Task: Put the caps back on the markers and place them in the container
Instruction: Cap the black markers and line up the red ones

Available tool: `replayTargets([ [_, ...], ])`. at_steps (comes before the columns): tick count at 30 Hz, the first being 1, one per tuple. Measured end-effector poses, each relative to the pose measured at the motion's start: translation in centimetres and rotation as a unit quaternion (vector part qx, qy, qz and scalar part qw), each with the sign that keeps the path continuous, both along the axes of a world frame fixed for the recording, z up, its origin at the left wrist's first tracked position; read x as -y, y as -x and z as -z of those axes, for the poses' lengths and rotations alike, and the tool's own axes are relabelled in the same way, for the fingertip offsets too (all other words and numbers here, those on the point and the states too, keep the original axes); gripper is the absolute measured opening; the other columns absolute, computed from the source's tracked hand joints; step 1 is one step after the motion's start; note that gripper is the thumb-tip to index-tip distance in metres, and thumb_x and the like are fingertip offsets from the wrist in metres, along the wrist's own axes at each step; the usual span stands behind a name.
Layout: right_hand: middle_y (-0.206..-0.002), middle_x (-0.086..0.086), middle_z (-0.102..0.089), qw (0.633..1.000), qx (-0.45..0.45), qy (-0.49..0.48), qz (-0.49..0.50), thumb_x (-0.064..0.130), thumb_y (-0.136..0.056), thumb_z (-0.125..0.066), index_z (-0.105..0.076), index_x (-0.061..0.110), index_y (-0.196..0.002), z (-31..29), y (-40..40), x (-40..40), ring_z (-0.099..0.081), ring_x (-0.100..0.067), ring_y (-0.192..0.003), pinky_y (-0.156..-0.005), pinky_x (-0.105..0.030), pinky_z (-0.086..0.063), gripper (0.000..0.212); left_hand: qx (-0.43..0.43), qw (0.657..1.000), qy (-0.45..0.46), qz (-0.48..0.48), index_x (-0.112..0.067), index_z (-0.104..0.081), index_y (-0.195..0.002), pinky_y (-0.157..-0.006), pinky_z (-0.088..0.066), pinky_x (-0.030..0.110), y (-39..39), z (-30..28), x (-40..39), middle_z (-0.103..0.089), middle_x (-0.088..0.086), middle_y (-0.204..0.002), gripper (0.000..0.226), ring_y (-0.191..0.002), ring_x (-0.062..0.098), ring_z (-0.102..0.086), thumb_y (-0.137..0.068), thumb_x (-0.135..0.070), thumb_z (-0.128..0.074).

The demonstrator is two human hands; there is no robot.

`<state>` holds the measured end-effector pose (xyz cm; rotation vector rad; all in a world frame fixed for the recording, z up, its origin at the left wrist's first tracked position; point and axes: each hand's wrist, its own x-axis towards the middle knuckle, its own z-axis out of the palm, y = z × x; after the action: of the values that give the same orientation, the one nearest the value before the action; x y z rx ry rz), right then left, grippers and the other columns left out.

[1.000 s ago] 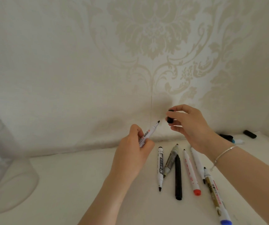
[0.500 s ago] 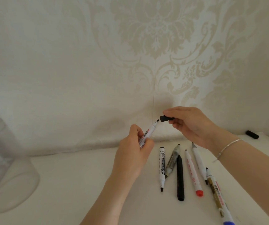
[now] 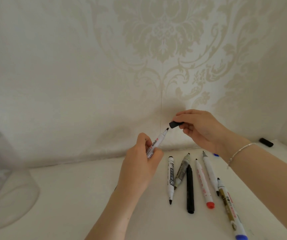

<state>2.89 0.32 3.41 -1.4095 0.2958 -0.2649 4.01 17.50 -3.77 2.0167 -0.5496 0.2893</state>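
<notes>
My left hand (image 3: 141,163) grips a white marker (image 3: 158,141) with its black tip pointing up and to the right. My right hand (image 3: 201,129) pinches a black cap (image 3: 174,124) just above and right of that tip, a small gap between them. Several uncapped markers (image 3: 189,184) lie side by side on the white tabletop (image 3: 80,196) below my hands. The clear container (image 3: 2,177) stands at the far left edge.
A loose black cap (image 3: 266,142) lies by the wall at the far right. A bit of blue (image 3: 216,154) shows behind my right wrist. The patterned wall (image 3: 104,66) rises close behind the table.
My right hand has turned the black cap so that its opening faces the marker tip and has brought it down closer to the tip. My left hand has held the marker nearly still.
</notes>
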Motion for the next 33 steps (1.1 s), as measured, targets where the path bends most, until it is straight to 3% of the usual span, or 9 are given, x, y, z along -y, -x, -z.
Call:
replayTargets([
  [6,-0.081,-0.009,-0.063,0.997,-0.045,-0.052,-0.039,0.004,-0.084,-0.065,-0.065,0.005,-0.080,0.5,0.2,0.0,-0.050,-0.011,-0.058,-0.057,-0.019,-0.042,0.004,0.003,1.000,0.008,0.008,-0.020,-0.042,-0.086,-0.048,-0.032,0.028,0.2,-0.1,0.0,-0.043,-0.005,-0.057,0.013,-0.050,0.013,-0.033,-0.086,-0.020,-0.055],
  [10,-0.081,-0.011,-0.065,0.981,-0.054,-0.174,-0.072,0.004,-0.082,-0.063,-0.064,0.002,-0.084,0.5,0.4,0.0,-0.048,-0.012,-0.055,-0.050,-0.017,-0.044,0.003,0.023,0.999,0.046,-0.002,-0.016,-0.044,-0.087,-0.047,-0.031,0.026,0.4,-0.4,0.0,-0.042,-0.007,-0.055,0.012,-0.048,0.013,-0.034,-0.086,-0.017,-0.056],
  [13,-0.079,-0.010,-0.064,0.965,-0.038,-0.233,-0.117,0.006,-0.079,-0.063,-0.066,0.002,-0.092,0.3,0.6,-0.3,-0.048,-0.013,-0.058,-0.051,-0.019,-0.044,0.014,0.041,0.996,0.074,-0.010,-0.014,-0.044,-0.087,-0.046,-0.030,0.021,0.5,-0.7,0.1,-0.046,-0.008,-0.059,0.012,-0.049,0.011,-0.039,-0.087,-0.014,-0.056],
  [20,-0.081,-0.010,-0.060,0.948,0.002,-0.257,-0.187,0.003,-0.079,-0.054,-0.074,0.003,-0.095,0.2,0.6,-0.5,-0.052,-0.017,-0.068,-0.062,-0.022,-0.051,0.026,0.059,0.991,0.114,-0.026,-0.013,-0.044,-0.086,-0.044,-0.030,0.021,0.6,-0.7,0.1,-0.043,-0.007,-0.058,0.011,-0.048,0.011,-0.036,-0.088,-0.011,-0.055],
  [25,-0.085,-0.011,-0.057,0.946,-0.002,-0.275,-0.174,0.001,-0.078,-0.050,-0.073,-0.001,-0.097,0.2,0.6,-0.6,-0.055,-0.017,-0.071,-0.069,-0.022,-0.052,0.030,0.020,0.989,0.148,-0.018,-0.013,-0.045,-0.085,-0.045,-0.031,0.018,0.5,-0.8,0.1,-0.050,0.006,-0.064,0.010,-0.048,0.009,-0.036,-0.089,-0.011,-0.054],
  [29,-0.093,-0.012,-0.053,0.946,0.004,-0.305,-0.111,-0.001,-0.089,-0.044,-0.067,-0.004,-0.110,0.1,0.4,-0.7,-0.053,-0.018,-0.076,-0.083,-0.022,-0.050,0.031,-0.058,0.979,0.195,-0.005,-0.022,-0.044,-0.080,-0.048,-0.036,0.033,-0.1,-0.5,0.2,-0.059,0.016,-0.072,0.006,-0.052,0.016,-0.041,-0.083,-0.024,-0.050],
  [33,-0.101,-0.011,-0.051,0.954,0.015,-0.292,-0.065,0.002,-0.094,-0.042,-0.068,0.000,-0.110,-0.1,0.2,-1.1,-0.052,-0.016,-0.076,-0.075,-0.020,-0.053,0.031,-0.081,0.978,0.193,0.013,-0.022,-0.044,-0.078,-0.048,-0.033,0.033,-0.2,-0.5,0.2,-0.058,0.019,-0.072,0.006,-0.052,0.018,-0.040,-0.082,-0.023,-0.049],
])
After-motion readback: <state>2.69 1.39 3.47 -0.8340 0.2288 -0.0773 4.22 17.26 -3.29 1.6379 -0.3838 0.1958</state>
